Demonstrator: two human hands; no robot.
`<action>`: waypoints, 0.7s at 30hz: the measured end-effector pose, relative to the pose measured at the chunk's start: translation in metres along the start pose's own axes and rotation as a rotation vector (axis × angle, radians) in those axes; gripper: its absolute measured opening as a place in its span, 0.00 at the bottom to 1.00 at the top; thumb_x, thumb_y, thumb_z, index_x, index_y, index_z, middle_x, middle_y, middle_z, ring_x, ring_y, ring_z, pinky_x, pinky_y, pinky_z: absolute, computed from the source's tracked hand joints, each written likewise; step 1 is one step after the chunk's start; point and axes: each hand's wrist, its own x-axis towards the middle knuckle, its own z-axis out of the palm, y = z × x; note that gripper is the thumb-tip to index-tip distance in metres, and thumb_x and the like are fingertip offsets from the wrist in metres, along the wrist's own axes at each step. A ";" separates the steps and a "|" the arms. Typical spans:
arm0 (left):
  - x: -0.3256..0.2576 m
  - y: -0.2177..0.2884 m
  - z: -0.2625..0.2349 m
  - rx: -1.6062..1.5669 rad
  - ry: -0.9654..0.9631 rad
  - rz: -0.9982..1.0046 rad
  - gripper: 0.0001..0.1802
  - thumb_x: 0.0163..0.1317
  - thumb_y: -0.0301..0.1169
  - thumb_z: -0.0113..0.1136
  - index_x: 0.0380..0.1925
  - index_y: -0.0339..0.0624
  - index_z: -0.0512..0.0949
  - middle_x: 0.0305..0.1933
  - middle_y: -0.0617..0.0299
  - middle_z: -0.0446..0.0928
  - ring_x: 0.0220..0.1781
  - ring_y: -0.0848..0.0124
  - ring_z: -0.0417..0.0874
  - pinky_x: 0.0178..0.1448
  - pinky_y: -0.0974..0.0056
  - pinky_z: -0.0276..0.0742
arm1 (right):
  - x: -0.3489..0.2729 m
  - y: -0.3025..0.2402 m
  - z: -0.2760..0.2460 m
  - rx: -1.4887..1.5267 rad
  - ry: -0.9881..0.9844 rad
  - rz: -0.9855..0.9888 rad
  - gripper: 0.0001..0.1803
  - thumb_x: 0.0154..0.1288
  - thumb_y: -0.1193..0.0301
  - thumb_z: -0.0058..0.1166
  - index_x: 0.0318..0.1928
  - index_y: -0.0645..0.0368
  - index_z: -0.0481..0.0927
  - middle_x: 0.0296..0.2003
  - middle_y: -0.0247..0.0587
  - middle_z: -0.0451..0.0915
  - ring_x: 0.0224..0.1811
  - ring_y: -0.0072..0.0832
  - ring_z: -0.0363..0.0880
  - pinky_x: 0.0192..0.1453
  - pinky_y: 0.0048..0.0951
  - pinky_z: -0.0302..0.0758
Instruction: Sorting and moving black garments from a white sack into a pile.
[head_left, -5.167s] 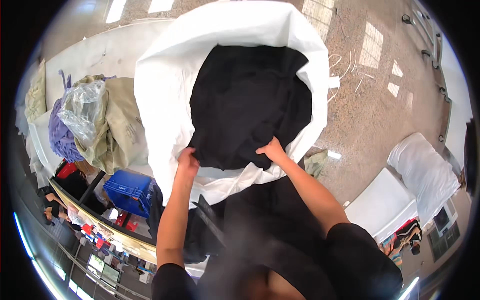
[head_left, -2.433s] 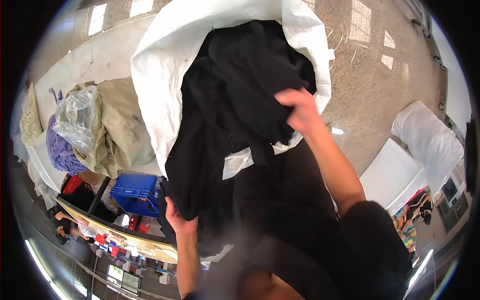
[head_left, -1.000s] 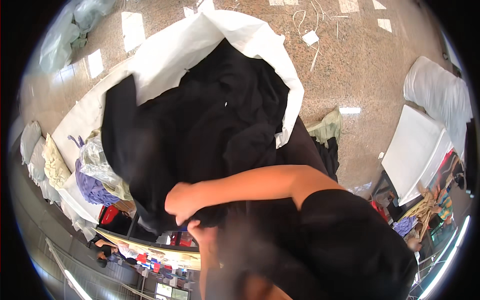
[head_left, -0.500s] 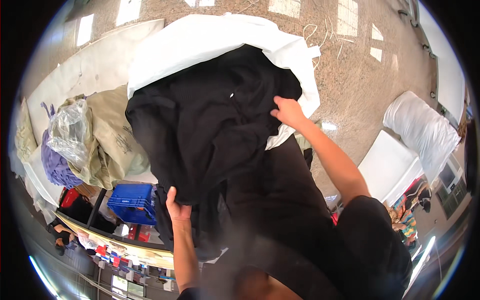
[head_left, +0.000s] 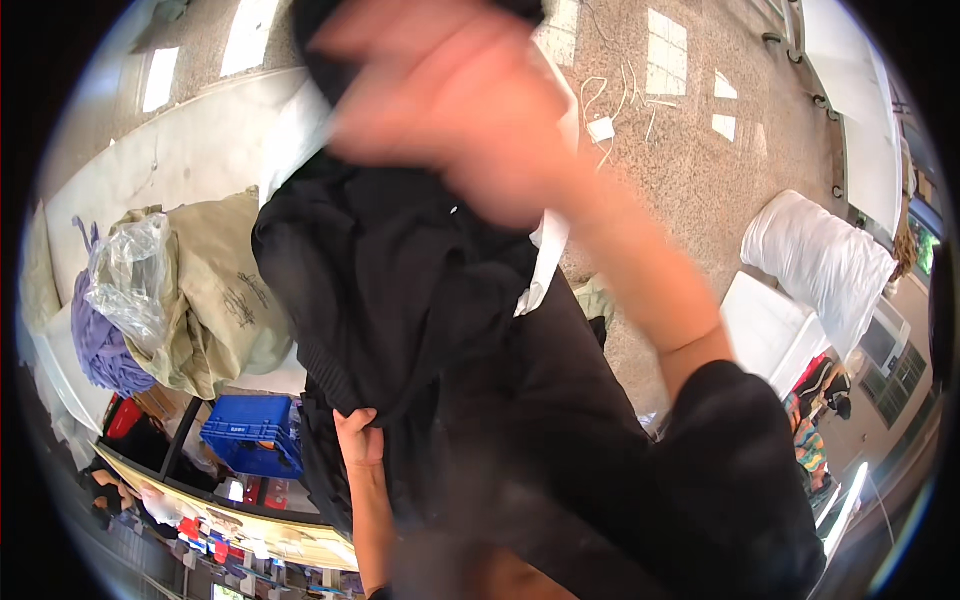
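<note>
Speckled floor point(head_left: 690, 160): it runs from the right edge of the white sack point(head_left: 547, 258) across to a white wrapped roll point(head_left: 825, 268), giving you your widest room; thin white cords point(head_left: 600, 128) lie on it just beyond the sack.
Left side: tighter for you, with a khaki bundle point(head_left: 238, 300) close beside the sack's left edge and a blue crate point(head_left: 250, 437) near your left hand point(head_left: 360, 438).
Black cloth point(head_left: 390, 265): it lies in the sack's mouth and spills over the near edge toward your dark clothing point(head_left: 545, 375).
Left grip: your fingers grasp the cloth's ribbed near end.
Right grip: your right hand point(head_left: 460, 110) is blurred, raised over the sack's far part before dark material; whether it holds any cannot be told.
Since half a second ago: your right hand is up from the sack's right edge, now hiding most of the far rim; your left stays at the cloth's near end.
</note>
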 end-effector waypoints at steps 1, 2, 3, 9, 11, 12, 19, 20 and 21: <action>0.001 -0.001 0.005 0.007 -0.005 -0.005 0.39 0.33 0.16 0.48 0.57 0.31 0.66 0.56 0.53 0.72 0.59 0.58 0.71 0.67 0.60 0.64 | 0.003 0.012 0.076 0.396 0.006 -0.027 0.18 0.55 0.79 0.51 0.48 0.65 0.73 0.38 0.40 0.81 0.40 0.23 0.77 0.44 0.29 0.76; 0.001 -0.003 0.013 -0.089 0.002 0.005 0.38 0.36 0.19 0.50 0.57 0.34 0.66 0.56 0.55 0.71 0.60 0.59 0.70 0.67 0.61 0.63 | -0.017 0.048 0.138 0.555 -0.029 -0.076 0.14 0.53 0.77 0.53 0.43 0.65 0.74 0.35 0.42 0.80 0.37 0.29 0.78 0.40 0.33 0.75; 0.003 -0.004 0.016 -0.184 0.013 0.011 0.37 0.38 0.21 0.52 0.58 0.36 0.66 0.57 0.57 0.70 0.61 0.61 0.69 0.67 0.61 0.62 | -0.045 0.074 0.179 0.158 -0.149 -0.058 0.12 0.52 0.75 0.53 0.38 0.65 0.73 0.33 0.47 0.77 0.34 0.39 0.77 0.39 0.39 0.74; -0.008 -0.018 -0.012 -0.586 -0.009 -0.155 0.31 0.62 0.49 0.53 0.60 0.42 0.63 0.60 0.58 0.67 0.63 0.63 0.67 0.68 0.57 0.60 | -0.171 0.119 0.263 -0.280 -0.297 0.179 0.22 0.50 0.72 0.52 0.48 0.63 0.75 0.43 0.45 0.75 0.42 0.38 0.74 0.49 0.34 0.73; 0.000 -0.044 -0.043 -0.290 0.098 -0.008 0.24 0.61 0.45 0.58 0.50 0.40 0.71 0.54 0.56 0.72 0.57 0.65 0.72 0.63 0.59 0.66 | -0.180 0.114 0.246 -0.221 -0.433 0.213 0.23 0.51 0.73 0.51 0.50 0.65 0.72 0.47 0.45 0.74 0.49 0.40 0.71 0.53 0.32 0.70; -0.002 -0.036 -0.026 -0.271 0.121 -0.120 0.17 0.61 0.41 0.58 0.41 0.40 0.74 0.46 0.57 0.76 0.51 0.65 0.76 0.58 0.61 0.71 | -0.186 0.113 0.239 -0.187 -0.445 0.238 0.24 0.50 0.74 0.52 0.51 0.66 0.72 0.48 0.45 0.73 0.50 0.41 0.71 0.54 0.33 0.70; 0.027 -0.023 -0.009 -0.273 0.258 -0.225 0.18 0.46 0.20 0.55 0.41 0.33 0.76 0.47 0.51 0.78 0.50 0.58 0.79 0.62 0.53 0.71 | -0.135 0.153 0.138 0.126 -0.011 0.360 0.03 0.55 0.76 0.57 0.32 0.62 0.81 0.30 0.40 0.81 0.32 0.29 0.81 0.38 0.28 0.78; 0.023 -0.015 -0.011 -0.367 0.224 -0.235 0.20 0.45 0.20 0.54 0.43 0.32 0.76 0.49 0.49 0.78 0.52 0.56 0.78 0.63 0.51 0.70 | -0.124 0.179 0.111 -0.274 0.160 0.224 0.05 0.54 0.78 0.56 0.33 0.61 0.81 0.31 0.41 0.80 0.33 0.31 0.81 0.40 0.29 0.78; 0.023 -0.013 -0.013 -0.437 0.196 -0.249 0.21 0.45 0.20 0.54 0.44 0.31 0.76 0.51 0.48 0.77 0.54 0.55 0.77 0.64 0.49 0.69 | -0.129 0.233 0.079 -0.339 0.368 0.285 0.07 0.53 0.79 0.53 0.34 0.62 0.80 0.34 0.43 0.80 0.38 0.36 0.80 0.44 0.31 0.76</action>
